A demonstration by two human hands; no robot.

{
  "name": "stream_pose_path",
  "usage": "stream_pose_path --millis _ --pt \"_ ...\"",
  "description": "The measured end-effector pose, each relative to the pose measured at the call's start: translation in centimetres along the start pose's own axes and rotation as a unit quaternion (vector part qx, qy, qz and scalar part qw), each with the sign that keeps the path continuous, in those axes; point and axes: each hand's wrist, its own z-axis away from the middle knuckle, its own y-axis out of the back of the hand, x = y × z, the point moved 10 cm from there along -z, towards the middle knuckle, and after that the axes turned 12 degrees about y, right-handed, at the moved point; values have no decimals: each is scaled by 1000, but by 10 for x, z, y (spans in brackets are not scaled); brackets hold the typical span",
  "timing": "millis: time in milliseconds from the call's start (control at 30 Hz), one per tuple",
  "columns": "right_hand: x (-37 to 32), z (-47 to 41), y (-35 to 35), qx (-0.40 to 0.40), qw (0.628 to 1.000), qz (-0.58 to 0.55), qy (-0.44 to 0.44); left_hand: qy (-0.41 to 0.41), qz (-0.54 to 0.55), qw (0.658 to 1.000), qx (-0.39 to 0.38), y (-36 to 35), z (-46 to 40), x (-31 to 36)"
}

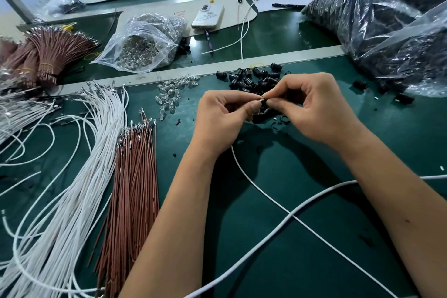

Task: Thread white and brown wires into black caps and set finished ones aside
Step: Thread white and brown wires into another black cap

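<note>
My left hand (225,113) pinches a small black cap (263,103) between thumb and fingers, just in front of a pile of loose black caps (256,80). My right hand (312,104) pinches the tip of a thin white wire (254,182) right at the cap. That wire trails down between my forearms across the green mat. A fan of white wires (79,176) and a bundle of brown wires (134,176) lie to the left. Two finished capped wires (244,22) lie at the back.
Clear small bulbs (169,97) lie scattered left of the caps, and a clear bag of them (142,43) sits behind. Big bags of black caps (387,24) fill the right. Tied brown wire bundles (50,53), a phone (208,16), and a thick white cable (302,208) are also here.
</note>
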Motion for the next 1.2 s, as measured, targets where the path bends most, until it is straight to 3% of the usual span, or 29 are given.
stream_pose_path --millis 333,600,833,967,1200 --pt "-7 1 -4 -8 999 28 28 15 11 1000 -24 -3 -2 -6" --pt "-14 -1 13 70 996 -39 39 -10 157 985 -69 -2 0 3" --pt "-30 0 26 132 988 -11 74 -56 191 977 -79 3 2 13" --pt "-52 -1 23 136 981 47 130 -71 199 975 -74 6 3 17" --pt "-60 2 22 148 977 43 150 -82 199 974 -69 9 5 22"
